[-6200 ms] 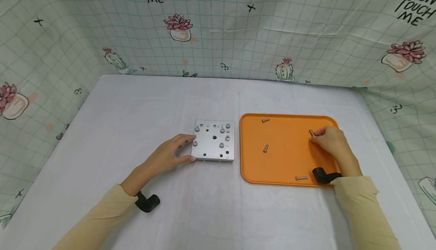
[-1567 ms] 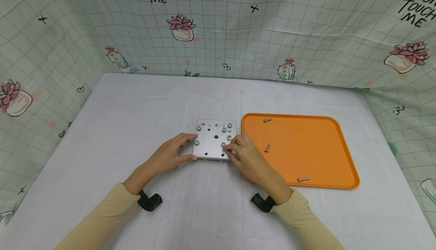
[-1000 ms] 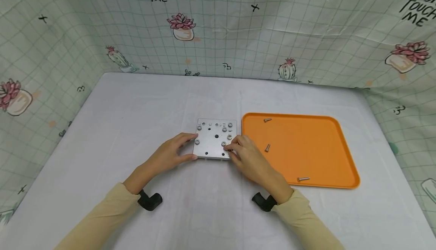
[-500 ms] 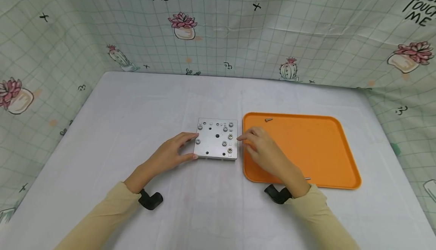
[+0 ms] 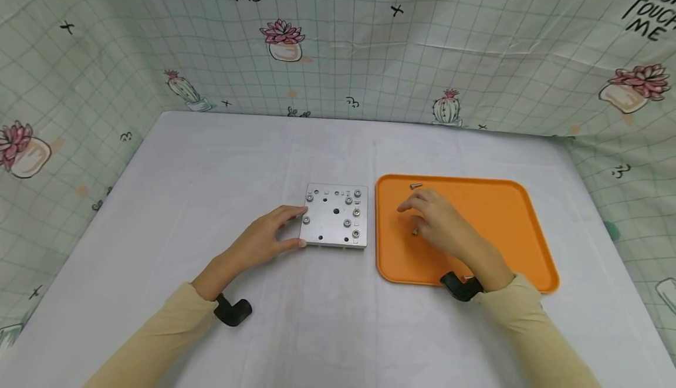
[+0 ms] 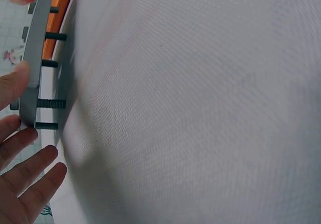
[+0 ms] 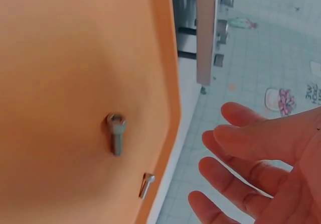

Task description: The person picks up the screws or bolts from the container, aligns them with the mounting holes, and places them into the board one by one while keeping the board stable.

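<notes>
Sleeves of beige cloth (image 5: 538,329) enter from the lower corners, with a small black camera (image 5: 232,311) at each wrist. Beside the right one, a silver metal screw, the near screw (image 5: 467,277), lies partly hidden on a rectangular orange tray (image 5: 507,212). To the left, the left hand (image 5: 259,241) has its fingers spread, thumb and forefinger touching the left side of a square silver metal plate (image 5: 327,223). Above the tray is the right hand (image 5: 440,221), its fingers loosely bent and parted, nothing visible between them. A matching loose screw, the middle screw (image 5: 415,232), lies just below its thumb, head end toward the person, shank mostly covered; the right hand is much the nearer to it. In the plate, left of the tray, sit seven round-headed screws (image 5: 356,212). A far screw (image 5: 416,186) lies roughly crosswise by the tray's far rim. Behind the white-covered table (image 5: 211,159) hangs a pale checked curtain (image 5: 338,41) printed with cacti.
</notes>
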The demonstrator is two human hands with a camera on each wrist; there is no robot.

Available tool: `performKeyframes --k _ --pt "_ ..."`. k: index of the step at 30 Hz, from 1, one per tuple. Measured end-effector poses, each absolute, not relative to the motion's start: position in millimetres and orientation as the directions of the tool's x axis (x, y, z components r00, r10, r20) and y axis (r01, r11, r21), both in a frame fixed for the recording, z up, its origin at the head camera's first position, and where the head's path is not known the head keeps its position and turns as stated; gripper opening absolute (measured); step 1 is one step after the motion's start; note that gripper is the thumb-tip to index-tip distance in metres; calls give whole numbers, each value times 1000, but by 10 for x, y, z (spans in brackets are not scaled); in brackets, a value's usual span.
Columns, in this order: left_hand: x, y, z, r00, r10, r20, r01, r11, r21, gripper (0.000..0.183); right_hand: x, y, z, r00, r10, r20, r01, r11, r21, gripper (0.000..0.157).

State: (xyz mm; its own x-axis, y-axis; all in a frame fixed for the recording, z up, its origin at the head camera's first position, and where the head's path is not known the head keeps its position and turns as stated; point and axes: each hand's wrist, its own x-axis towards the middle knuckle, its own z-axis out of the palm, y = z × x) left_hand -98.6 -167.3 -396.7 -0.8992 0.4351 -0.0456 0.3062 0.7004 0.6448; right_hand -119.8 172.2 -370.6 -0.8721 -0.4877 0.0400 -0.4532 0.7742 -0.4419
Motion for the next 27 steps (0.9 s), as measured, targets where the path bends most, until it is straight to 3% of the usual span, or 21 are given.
performKeyframes --k 9,27 --pt "-990 -1681 -3991 -897 440 -41 312 696 647 64 -1242 1861 -3755 -860 -508 -52 -439 787 -433 17" --pt "-981 -1672 -3975 -900 434 -49 303 702 645 63 -1271 1899 -3887 -822 -539 -185 -449 812 -372 12"
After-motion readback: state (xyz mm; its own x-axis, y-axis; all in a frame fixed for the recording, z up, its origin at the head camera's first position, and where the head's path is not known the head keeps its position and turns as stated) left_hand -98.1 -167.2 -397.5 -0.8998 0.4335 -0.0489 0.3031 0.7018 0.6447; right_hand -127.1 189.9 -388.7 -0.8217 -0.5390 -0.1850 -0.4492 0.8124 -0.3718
